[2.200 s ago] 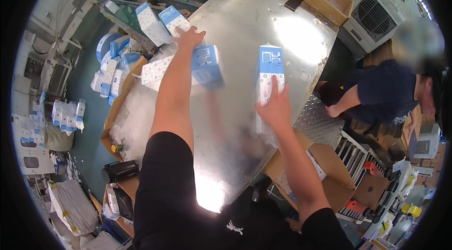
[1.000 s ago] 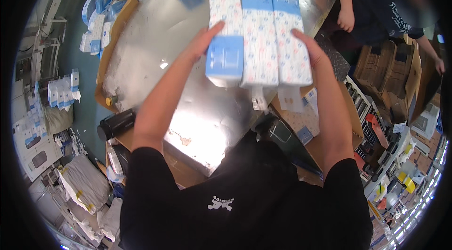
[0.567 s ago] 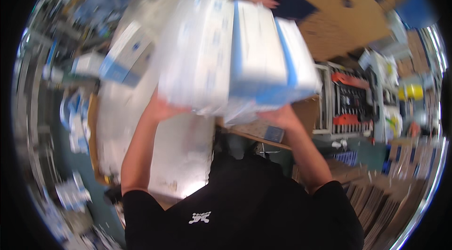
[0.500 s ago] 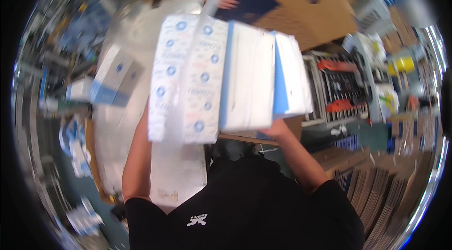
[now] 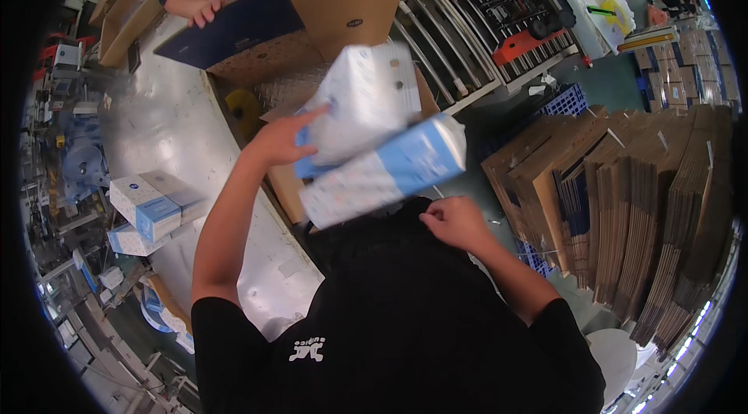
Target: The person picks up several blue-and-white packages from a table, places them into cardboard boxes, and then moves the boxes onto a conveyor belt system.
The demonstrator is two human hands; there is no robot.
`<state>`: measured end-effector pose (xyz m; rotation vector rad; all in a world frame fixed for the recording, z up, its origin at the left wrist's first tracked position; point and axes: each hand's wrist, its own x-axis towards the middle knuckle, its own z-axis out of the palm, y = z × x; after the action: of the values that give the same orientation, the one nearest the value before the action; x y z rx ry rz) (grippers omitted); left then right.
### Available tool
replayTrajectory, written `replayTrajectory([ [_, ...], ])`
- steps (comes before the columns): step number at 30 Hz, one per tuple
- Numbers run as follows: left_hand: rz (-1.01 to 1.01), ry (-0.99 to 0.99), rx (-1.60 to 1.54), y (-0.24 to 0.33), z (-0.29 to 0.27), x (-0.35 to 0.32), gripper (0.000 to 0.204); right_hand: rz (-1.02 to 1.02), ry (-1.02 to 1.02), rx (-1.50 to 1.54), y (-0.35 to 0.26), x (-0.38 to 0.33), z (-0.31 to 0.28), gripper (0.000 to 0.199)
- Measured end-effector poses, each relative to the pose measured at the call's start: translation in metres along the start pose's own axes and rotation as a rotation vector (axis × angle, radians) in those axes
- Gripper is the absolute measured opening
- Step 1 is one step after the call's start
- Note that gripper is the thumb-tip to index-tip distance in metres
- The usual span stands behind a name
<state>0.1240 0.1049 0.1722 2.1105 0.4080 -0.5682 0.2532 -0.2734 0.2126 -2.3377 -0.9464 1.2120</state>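
Over an open brown carton [image 5: 288, 194], a white box with blue panels [image 5: 362, 102] stands blurred and tilted. My left hand [image 5: 280, 140] touches its left side, fingers spread and stretched out. Nearer me, a long white-and-blue box [image 5: 389, 169] lies slanted across the carton's near side, with neither hand on it. My right hand [image 5: 456, 223] is closed in a loose fist beside my waist, apart from the boxes, and nothing shows in it. The undersides of both boxes and much of the carton's inside are hidden.
Across from me a co-worker's hands [image 5: 206, 10] hold the raised carton flap [image 5: 343, 5]. More white-and-blue boxes [image 5: 156, 207] sit on the metal table [image 5: 156, 133] at left. A roller conveyor [image 5: 436, 40] runs at far right. Stacked flat cartons [image 5: 623, 196] stand at right.
The row of boxes between my hands has come down to the carton and separated. My right hand has left them and moved back toward my waist; my view has turned.
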Motion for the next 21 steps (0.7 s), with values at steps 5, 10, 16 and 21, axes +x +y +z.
replayTrajectory([
  [5,0.092,0.232,0.172,0.008,0.030,0.021,0.106,-0.168,0.746,0.044,0.000,0.020,-0.046,0.063],
  [10,0.012,0.309,0.420,0.019,0.072,0.030,0.128,-0.207,0.288,-0.218,0.010,0.092,0.003,0.098],
  [16,0.068,0.335,0.431,0.034,0.084,0.082,0.126,-0.006,-0.220,-0.394,0.055,0.172,0.024,0.062],
  [21,0.037,-0.059,0.037,-0.007,0.019,0.136,0.107,-0.152,-0.008,-0.340,0.004,0.136,0.019,0.048],
])
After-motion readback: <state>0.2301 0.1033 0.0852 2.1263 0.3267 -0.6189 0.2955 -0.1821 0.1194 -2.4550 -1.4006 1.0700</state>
